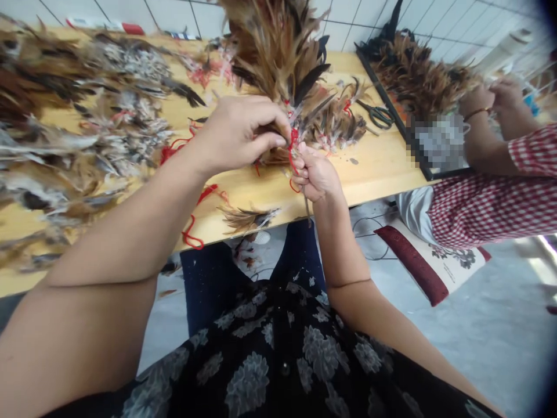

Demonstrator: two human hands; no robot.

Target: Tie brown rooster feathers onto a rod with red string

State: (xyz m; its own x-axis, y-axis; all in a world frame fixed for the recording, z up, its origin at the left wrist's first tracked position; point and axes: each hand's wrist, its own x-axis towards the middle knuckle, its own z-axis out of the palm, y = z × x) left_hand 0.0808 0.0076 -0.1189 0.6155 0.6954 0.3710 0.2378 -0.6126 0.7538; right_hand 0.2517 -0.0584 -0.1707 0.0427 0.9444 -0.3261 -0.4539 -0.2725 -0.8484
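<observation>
My left hand (239,133) is closed in a pinch around the base of a tall bunch of brown and black feathers (274,46) that stands up over the wooden table (374,162). Just below it, my right hand (315,174) is closed on the quill ends and on a red string (293,152) wound around them. The two hands touch at the bundle's base. A thin stick pokes down from under my right hand.
Piles of loose grey and brown feathers (87,116) cover the table's left half, with red string (191,232) among them. Scissors (378,114) lie at the right. A person in a checked shirt (491,203) works on feathers at a black tray (391,98).
</observation>
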